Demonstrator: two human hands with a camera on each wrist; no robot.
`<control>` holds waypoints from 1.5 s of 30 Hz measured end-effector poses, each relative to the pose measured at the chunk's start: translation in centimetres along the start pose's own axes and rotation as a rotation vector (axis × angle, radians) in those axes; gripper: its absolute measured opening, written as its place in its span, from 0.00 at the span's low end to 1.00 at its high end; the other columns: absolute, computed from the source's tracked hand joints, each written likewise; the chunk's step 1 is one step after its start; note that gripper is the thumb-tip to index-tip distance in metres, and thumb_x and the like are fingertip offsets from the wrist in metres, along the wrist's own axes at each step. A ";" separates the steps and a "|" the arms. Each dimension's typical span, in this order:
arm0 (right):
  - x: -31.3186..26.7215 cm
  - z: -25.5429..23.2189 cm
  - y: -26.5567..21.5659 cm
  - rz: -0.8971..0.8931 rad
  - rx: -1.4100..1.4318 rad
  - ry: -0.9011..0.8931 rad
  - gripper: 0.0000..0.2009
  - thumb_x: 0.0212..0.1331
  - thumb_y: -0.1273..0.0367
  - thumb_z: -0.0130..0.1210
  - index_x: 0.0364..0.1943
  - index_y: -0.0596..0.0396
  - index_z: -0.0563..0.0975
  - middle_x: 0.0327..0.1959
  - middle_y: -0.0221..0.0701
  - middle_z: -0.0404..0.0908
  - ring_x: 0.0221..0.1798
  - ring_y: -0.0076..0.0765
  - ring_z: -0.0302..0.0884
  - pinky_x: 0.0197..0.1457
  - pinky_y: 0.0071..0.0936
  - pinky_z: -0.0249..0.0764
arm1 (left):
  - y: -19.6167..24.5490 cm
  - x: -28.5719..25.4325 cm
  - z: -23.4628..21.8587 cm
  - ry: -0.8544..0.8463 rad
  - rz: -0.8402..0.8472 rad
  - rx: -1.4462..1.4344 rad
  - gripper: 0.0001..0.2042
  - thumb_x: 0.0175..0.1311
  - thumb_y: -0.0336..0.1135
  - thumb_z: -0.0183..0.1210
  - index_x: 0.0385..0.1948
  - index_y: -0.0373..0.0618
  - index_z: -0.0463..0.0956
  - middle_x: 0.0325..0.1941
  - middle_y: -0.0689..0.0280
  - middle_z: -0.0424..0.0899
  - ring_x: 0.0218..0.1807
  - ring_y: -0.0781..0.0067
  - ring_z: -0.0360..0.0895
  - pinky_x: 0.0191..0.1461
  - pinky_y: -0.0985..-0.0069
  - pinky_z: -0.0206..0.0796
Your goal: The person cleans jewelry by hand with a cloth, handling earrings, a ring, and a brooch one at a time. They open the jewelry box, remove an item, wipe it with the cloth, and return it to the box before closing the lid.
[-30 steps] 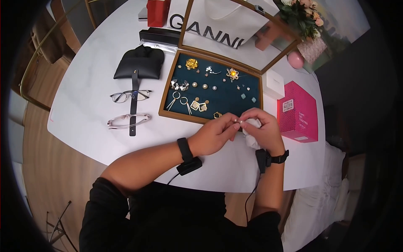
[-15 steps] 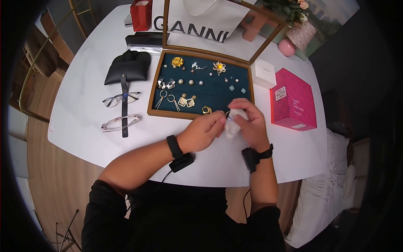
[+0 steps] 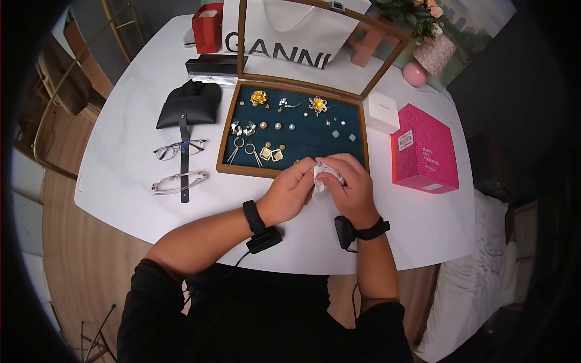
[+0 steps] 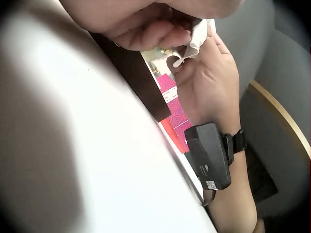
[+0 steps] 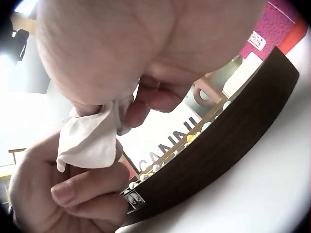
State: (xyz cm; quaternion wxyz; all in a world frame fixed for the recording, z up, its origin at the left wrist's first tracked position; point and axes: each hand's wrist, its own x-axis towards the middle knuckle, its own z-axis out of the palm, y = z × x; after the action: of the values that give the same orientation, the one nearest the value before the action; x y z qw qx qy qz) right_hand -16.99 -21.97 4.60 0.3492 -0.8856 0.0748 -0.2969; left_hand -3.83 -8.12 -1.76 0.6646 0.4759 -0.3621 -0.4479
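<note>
A: The cloth (image 3: 322, 172): small, white, crumpled, folds bunched and one loose corner hanging free in the right wrist view (image 5: 90, 141). Sits at the near edge of the jewellery tray (image 3: 242, 172), above the white table (image 3: 121, 181).

B: Who has it?

A: Both. Right hand (image 3: 348, 190) has fingers curled over it, thumb pressing it in. Left hand (image 3: 289, 195) meets it from the other side, fingertips pinched at the cloth's edge. Hands touching, cloth wedged between them.

B: Anything inside the cloth?

A: Cannot tell. Fingers cover most of it; only a white sliver shows from above. The left wrist view shows a curl of cloth (image 4: 194, 41) between the fingers, nothing more. Part of the tray's front row is hidden behind the knuckles.

B: Rest of the tray?

A: Dark teal lining, earrings (image 3: 272, 151) in rows, too small to read in detail.
</note>
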 end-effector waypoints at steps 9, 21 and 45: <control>-0.3 -0.5 0.3 0.004 -0.030 0.078 0.08 0.67 0.77 0.67 0.48 0.60 0.88 0.45 0.39 0.88 0.45 0.43 0.88 0.46 0.33 0.83 | 0.7 -0.1 0.4 -0.003 0.014 0.007 0.11 0.92 0.40 0.46 0.50 0.47 0.76 0.33 0.73 0.79 0.29 0.87 0.71 0.34 0.86 0.63; -0.2 -0.4 0.5 -0.020 0.054 0.055 0.17 0.59 0.82 0.71 0.52 0.58 0.90 0.48 0.37 0.88 0.50 0.41 0.86 0.52 0.32 0.82 | 0.5 0.3 0.0 -0.032 -0.042 -0.020 0.14 0.93 0.41 0.43 0.52 0.44 0.77 0.33 0.70 0.81 0.28 0.86 0.72 0.34 0.85 0.67; 0.1 -1.9 0.6 -0.041 -0.002 -0.028 0.15 0.57 0.83 0.70 0.48 0.58 0.90 0.44 0.37 0.89 0.47 0.43 0.86 0.48 0.33 0.83 | 0.9 0.2 0.2 -0.102 -0.074 -0.058 0.14 0.92 0.41 0.46 0.47 0.45 0.77 0.33 0.66 0.84 0.27 0.83 0.74 0.32 0.84 0.67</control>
State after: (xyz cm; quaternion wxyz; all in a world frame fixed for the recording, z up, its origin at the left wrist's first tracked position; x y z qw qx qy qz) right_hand -17.98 -23.53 5.34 0.3432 -0.8914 0.0517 -0.2915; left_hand -3.68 -8.19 -0.84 0.6418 0.4460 -0.3647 -0.5061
